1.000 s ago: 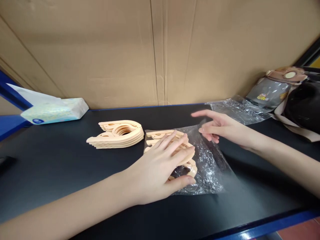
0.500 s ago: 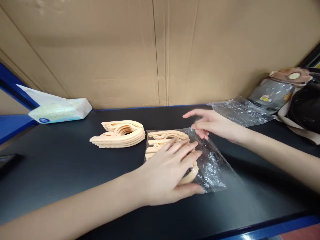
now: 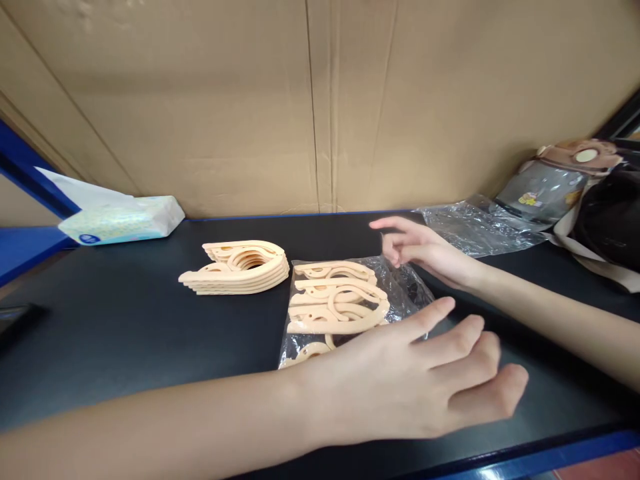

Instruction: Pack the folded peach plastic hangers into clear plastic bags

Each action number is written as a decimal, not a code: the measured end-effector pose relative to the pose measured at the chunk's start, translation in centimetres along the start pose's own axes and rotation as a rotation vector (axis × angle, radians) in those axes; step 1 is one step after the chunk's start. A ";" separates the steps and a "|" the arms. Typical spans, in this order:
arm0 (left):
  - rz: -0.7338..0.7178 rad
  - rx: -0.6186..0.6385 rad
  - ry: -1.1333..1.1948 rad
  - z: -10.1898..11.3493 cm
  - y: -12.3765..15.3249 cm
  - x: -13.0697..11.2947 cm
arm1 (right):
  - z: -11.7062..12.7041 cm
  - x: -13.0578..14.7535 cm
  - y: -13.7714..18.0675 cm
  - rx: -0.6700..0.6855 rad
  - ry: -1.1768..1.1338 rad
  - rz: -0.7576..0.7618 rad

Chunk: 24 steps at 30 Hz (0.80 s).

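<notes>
A clear plastic bag (image 3: 400, 283) lies on the black table (image 3: 125, 327) with peach plastic hangers (image 3: 335, 300) inside it. My left hand (image 3: 425, 373) hovers over the bag's near right end, fingers stretched out and apart, holding nothing. My right hand (image 3: 417, 248) rests at the bag's far right corner; its index finger points left and the other fingers curl in against the plastic. A second stack of peach hangers (image 3: 240, 267) sits loose to the left of the bag.
A tissue pack (image 3: 120, 217) lies at the far left. Crumpled clear plastic (image 3: 475, 227), a grey visor-like item (image 3: 545, 183) and a dark bag (image 3: 610, 220) crowd the far right. A cardboard wall (image 3: 320, 100) backs the table. The blue table edge (image 3: 550, 457) runs along the front.
My left hand has lifted off the hangers in the bag and slid right toward the bag's open end. The bag looks shorter on the right. My right hand has drawn back slightly.
</notes>
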<state>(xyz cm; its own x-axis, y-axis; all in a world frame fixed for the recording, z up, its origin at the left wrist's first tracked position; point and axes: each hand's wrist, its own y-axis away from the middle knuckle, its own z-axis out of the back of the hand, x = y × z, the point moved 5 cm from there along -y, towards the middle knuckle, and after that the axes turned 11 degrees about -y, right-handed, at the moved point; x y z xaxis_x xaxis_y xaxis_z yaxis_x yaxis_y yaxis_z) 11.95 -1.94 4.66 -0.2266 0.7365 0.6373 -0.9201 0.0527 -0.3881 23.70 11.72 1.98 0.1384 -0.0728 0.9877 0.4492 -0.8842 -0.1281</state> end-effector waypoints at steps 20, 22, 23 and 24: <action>-0.018 -0.122 0.036 2.2 2.9 0.7 | 0.3 -0.9 -2.7 0.162 0.291 0.060; 0.004 -0.097 0.049 2.4 3.4 0.7 | 0.1 -1.1 -3.0 0.177 0.299 0.061; 0.012 -0.085 0.055 2.5 3.6 0.7 | 0.0 -1.3 -3.1 0.182 0.309 0.060; 0.018 -0.068 0.056 2.5 3.8 0.7 | -0.2 -1.4 -3.3 0.188 0.321 0.061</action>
<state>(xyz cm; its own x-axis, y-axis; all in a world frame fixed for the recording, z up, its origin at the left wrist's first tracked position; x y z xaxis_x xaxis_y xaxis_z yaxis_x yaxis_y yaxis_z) 7.44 -2.93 5.31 -0.2227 0.7743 0.5923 -0.8919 0.0835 -0.4444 21.89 14.62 1.08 -0.1001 -0.2902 0.9517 0.6071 -0.7757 -0.1727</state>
